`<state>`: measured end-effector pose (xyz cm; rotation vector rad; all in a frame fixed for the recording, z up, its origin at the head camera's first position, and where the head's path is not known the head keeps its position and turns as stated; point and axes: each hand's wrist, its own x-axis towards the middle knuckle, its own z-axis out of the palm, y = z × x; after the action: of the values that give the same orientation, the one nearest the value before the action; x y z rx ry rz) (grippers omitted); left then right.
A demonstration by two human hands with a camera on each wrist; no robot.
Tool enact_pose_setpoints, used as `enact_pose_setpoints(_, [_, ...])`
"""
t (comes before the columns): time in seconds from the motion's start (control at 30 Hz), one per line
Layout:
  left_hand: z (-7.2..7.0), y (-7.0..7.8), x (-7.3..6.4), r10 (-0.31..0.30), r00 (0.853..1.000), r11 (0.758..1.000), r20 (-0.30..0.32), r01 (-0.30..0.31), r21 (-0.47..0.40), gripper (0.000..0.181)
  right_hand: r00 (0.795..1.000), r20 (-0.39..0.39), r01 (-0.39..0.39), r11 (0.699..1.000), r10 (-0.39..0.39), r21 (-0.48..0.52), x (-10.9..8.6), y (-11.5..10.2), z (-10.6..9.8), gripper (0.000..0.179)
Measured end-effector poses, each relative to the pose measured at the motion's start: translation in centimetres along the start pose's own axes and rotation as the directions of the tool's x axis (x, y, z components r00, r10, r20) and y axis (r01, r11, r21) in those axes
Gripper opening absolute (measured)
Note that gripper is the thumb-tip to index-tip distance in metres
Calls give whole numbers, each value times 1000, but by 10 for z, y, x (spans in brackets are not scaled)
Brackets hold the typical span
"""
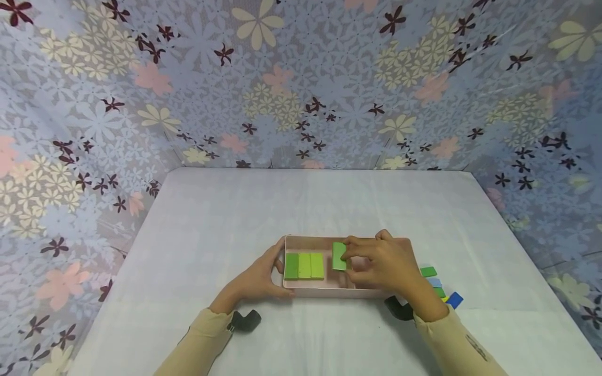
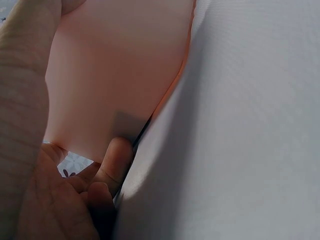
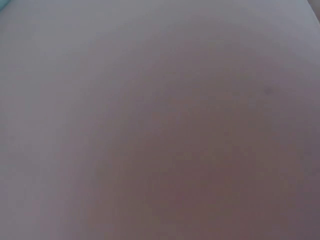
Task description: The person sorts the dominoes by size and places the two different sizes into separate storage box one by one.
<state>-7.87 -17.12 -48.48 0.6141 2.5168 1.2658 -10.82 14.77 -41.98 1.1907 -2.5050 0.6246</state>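
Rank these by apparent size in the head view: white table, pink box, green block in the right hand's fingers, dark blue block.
1. White table
2. Pink box
3. Green block, slightly covered
4. Dark blue block, judging its visible part

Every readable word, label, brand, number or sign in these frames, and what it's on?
None readable in any view.
Right sleeve: dark mark, too small to tell if it's lettering.
Three tiles in the pink box: no legible characters.
Green tile in the right hand: none legible.
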Motion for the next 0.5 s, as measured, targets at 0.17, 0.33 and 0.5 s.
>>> enact_pose_setpoints(0.17, [0, 0, 1, 12, 1000, 1000, -2, -12, -20, 129, 999, 54, 8, 1000, -9, 22, 4, -3, 4, 16])
enact_pose_setpoints(0.33, [-1, 1, 0, -9, 1000, 1000, 8, 9, -18, 130, 995, 104, 0, 1000, 1, -7, 7, -7, 7, 23])
enact_pose_setpoints(0.5, [-2, 2, -1, -31, 999, 999, 12, 31, 9, 131, 989, 150, -14, 999, 21, -49, 10, -9, 11, 22])
